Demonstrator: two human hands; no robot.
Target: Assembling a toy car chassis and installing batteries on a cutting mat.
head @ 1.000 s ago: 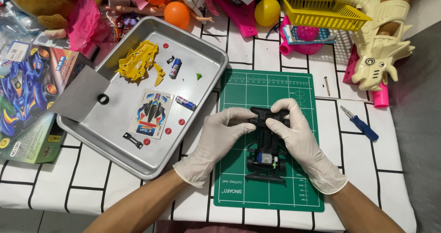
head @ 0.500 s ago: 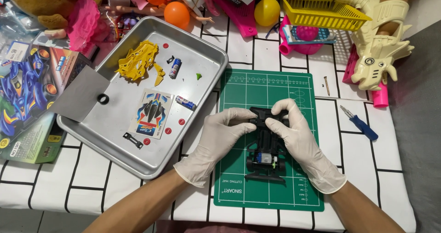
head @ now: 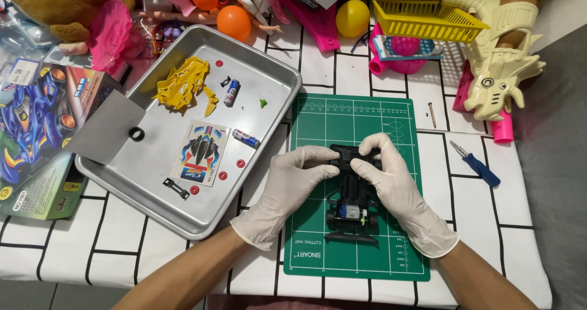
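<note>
we see both gloved hands meeting over a black toy car chassis (head: 353,195) that lies lengthwise on a green cutting mat (head: 318,236), near the mat's middle. the left hand (head: 287,188) curls its fingers narrowly around the far left corner of the chassis; the right hand (head: 391,184) pinches the far right corner from above, fingertips bent and close together. both hands grip the same end, and the near end, with its small silver motor and green gears, lies uncovered.

the mat is flat, matte and gridded, with bare green on all sides of the chassis, most of it toward the far edge. its left edge sits just beside the rim of a metal tray (head: 183,221), shiny, shallow and round-cornered, which closes the room on the left. in the tray we note a tangle of yellow plastic parts (head: 180,88), a glossy sticker sheet (head: 200,152) and two small batteries (head: 231,93). to the right of the mat, a blue-handled screwdriver (head: 477,165) lies well apart on the white cloth with black lines (head: 67,249). beyond the far edge crowd a yellow basket (head: 428,19), an orange ball (head: 233,22) and a cream plastic toy (head: 498,59).
</note>
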